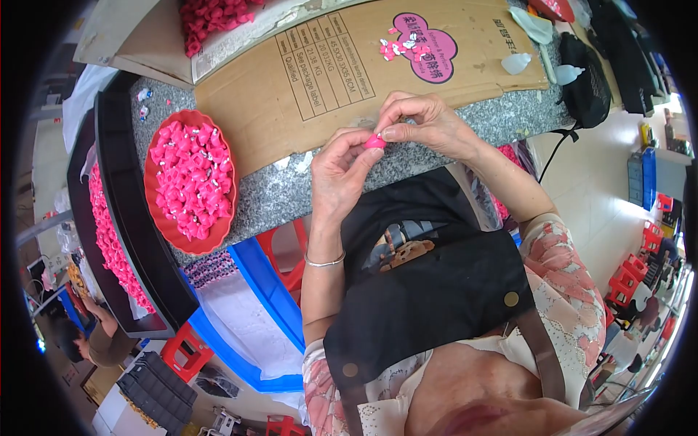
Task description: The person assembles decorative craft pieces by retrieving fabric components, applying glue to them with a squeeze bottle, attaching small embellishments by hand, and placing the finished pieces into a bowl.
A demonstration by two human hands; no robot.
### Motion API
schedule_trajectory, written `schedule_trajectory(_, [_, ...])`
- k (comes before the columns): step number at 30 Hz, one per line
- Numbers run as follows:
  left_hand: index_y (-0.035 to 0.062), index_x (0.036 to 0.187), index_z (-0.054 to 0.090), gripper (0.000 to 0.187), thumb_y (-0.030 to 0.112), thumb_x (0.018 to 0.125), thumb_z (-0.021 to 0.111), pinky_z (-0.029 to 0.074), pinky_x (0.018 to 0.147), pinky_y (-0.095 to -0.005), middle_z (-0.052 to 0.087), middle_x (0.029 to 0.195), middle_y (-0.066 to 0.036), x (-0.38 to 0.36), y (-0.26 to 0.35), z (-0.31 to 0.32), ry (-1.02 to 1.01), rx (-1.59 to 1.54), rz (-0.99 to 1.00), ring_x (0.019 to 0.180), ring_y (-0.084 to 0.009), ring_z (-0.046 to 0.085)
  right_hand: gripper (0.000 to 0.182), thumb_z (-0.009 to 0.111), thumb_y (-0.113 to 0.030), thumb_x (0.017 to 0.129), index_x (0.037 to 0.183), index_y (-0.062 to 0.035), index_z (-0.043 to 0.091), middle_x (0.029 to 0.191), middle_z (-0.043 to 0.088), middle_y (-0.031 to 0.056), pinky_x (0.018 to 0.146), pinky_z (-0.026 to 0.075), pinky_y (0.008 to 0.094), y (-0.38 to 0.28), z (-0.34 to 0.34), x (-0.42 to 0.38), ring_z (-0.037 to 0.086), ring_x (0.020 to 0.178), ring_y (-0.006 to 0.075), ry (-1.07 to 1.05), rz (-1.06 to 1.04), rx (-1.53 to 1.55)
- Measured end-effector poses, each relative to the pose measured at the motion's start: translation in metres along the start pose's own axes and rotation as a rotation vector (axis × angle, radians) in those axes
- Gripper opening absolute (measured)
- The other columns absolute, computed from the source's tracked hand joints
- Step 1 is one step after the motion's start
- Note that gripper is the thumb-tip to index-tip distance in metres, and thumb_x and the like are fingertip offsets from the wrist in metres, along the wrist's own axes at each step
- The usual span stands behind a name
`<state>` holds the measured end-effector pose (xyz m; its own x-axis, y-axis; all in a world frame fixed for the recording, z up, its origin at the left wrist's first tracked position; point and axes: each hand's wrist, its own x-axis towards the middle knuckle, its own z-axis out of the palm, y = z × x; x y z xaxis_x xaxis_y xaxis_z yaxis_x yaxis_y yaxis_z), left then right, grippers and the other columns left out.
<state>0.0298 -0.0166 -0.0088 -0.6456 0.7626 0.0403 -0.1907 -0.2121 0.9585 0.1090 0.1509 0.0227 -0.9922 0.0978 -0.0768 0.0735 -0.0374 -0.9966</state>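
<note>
Both of my hands meet over the near edge of the cardboard, on a small pink moulded piece (375,142). My left hand (340,168), with a bracelet on its wrist, pinches the piece between thumb and fingertips. From the other side my right hand (422,125) is closed, its thumb and index finger at the top of the same piece; whether they hold something tiny there is hidden. Left of them stands a red scalloped bowl (231,207) full of similar pink pieces with silvery bits. A few pink and white pieces (396,49) lie on the cardboard sheet (262,134).
An open box (138,45) with more pink pieces stands at the top left. A black tray (120,167) is beyond the bowl. Small translucent cups (516,64) and a black pouch (585,91) lie at the right. A blue-framed bin (273,312) sits below the granite worktop (269,200).
</note>
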Motion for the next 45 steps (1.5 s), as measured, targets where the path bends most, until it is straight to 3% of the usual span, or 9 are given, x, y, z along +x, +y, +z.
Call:
schedule_trajectory(5, [-0.0031, 0.089, 0.060, 0.013, -0.005, 0.077, 0.064, 0.047, 0.065, -0.0214, 0.058, 0.088, -0.005, -0.001, -0.004, 0.002, 0.035, 0.140, 0.012, 0.074, -0.0094, 0.057, 0.008, 0.062, -0.010, 0.081, 0.082, -0.0017, 0.064, 0.083, 0.056, 0.0011, 0.073, 0.042, 0.0233, 0.009, -0.003, 0.000, 0.053, 0.080, 0.0088, -0.004, 0.191, 0.244])
schedule_trajectory(14, [-0.0058, 0.094, 0.059, 0.014, -0.005, 0.080, 0.060, 0.047, 0.072, -0.0218, 0.059, 0.086, -0.005, 0.001, 0.016, 0.004, -0.027, 0.590, 0.082, 0.080, -0.0100, 0.057, 0.016, 0.062, -0.015, 0.083, 0.089, -0.0004, 0.062, 0.085, 0.062, 0.0034, 0.075, 0.045, 0.0234, 0.004, -0.003, -0.003, 0.056, 0.081, 0.0086, 0.015, 0.189, 0.109])
schedule_trajectory(20, [-0.0065, 0.095, 0.058, 0.014, -0.003, 0.081, 0.060, 0.047, 0.073, -0.0211, 0.059, 0.088, -0.005, -0.003, 0.005, 0.001, -0.033, -0.011, -0.129, 0.080, -0.0096, 0.057, 0.017, 0.063, -0.016, 0.083, 0.089, 0.0000, 0.062, 0.084, 0.062, 0.0024, 0.076, 0.044, 0.0228, 0.011, -0.013, 0.003, 0.056, 0.080, 0.0072, -0.134, 0.216, 0.252])
schedule_trajectory(29, [-0.0043, 0.095, 0.059, 0.014, -0.003, 0.081, 0.061, 0.047, 0.074, -0.0205, 0.059, 0.091, -0.006, -0.001, -0.001, -0.004, -0.051, 0.324, -0.066, 0.081, -0.0094, 0.058, 0.016, 0.064, -0.017, 0.082, 0.086, -0.0018, 0.061, 0.082, 0.061, 0.0012, 0.075, 0.044, 0.0229, 0.007, -0.004, -0.003, 0.056, 0.078, 0.0077, -0.010, 0.174, 0.081])
schedule_trajectory(32, [-0.0004, 0.091, 0.061, 0.014, -0.001, 0.077, 0.065, 0.046, 0.064, -0.0222, 0.059, 0.078, -0.003, -0.001, -0.003, 0.005, 0.004, -0.051, -0.110, 0.068, -0.0094, 0.056, 0.017, 0.063, -0.017, 0.083, 0.089, -0.0023, 0.060, 0.085, 0.060, 0.0013, 0.077, 0.044, 0.0238, 0.017, -0.010, -0.001, 0.055, 0.081, 0.0080, -0.072, 0.163, 0.217])
schedule_trajectory(35, [0.0001, 0.091, 0.061, 0.015, -0.002, 0.076, 0.064, 0.046, 0.065, -0.0224, 0.058, 0.079, -0.003, -0.002, -0.008, 0.007, -0.002, -0.106, -0.107, 0.070, -0.0093, 0.056, 0.018, 0.063, -0.018, 0.083, 0.093, -0.0032, 0.059, 0.087, 0.059, 0.0012, 0.078, 0.044, 0.0241, 0.022, -0.012, 0.001, 0.055, 0.083, 0.0082, -0.132, 0.219, 0.348])
schedule_trajectory(38, [-0.0043, 0.095, 0.058, 0.014, -0.006, 0.081, 0.059, 0.046, 0.072, -0.0216, 0.055, 0.096, -0.006, -0.004, -0.012, -0.001, -0.081, 0.238, 0.036, 0.082, -0.0101, 0.056, 0.020, 0.063, -0.018, 0.083, 0.095, -0.0032, 0.058, 0.088, 0.059, 0.0010, 0.079, 0.044, 0.0238, 0.018, -0.013, 0.000, 0.055, 0.084, 0.0081, -0.171, 0.286, 0.259])
schedule_trajectory(41, [-0.0044, 0.094, 0.058, 0.015, -0.008, 0.080, 0.059, 0.047, 0.075, -0.0228, 0.054, 0.099, -0.007, -0.003, -0.002, -0.005, -0.087, 0.252, 0.103, 0.085, -0.0114, 0.056, 0.021, 0.063, -0.017, 0.084, 0.098, -0.0022, 0.058, 0.090, 0.059, 0.0012, 0.079, 0.044, 0.0234, 0.009, -0.007, -0.001, 0.055, 0.086, 0.0081, -0.170, 0.170, 0.093])
schedule_trajectory(45, [-0.0042, 0.093, 0.058, 0.019, -0.012, 0.076, 0.060, 0.049, 0.079, -0.0243, 0.053, 0.099, -0.008, -0.001, 0.011, -0.005, -0.062, -0.014, 0.015, 0.090, -0.0134, 0.056, 0.020, 0.063, -0.015, 0.084, 0.098, -0.0017, 0.060, 0.090, 0.060, 0.0011, 0.077, 0.045, 0.0225, 0.002, -0.003, -0.001, 0.056, 0.085, 0.0079, -0.140, 0.140, 0.095])
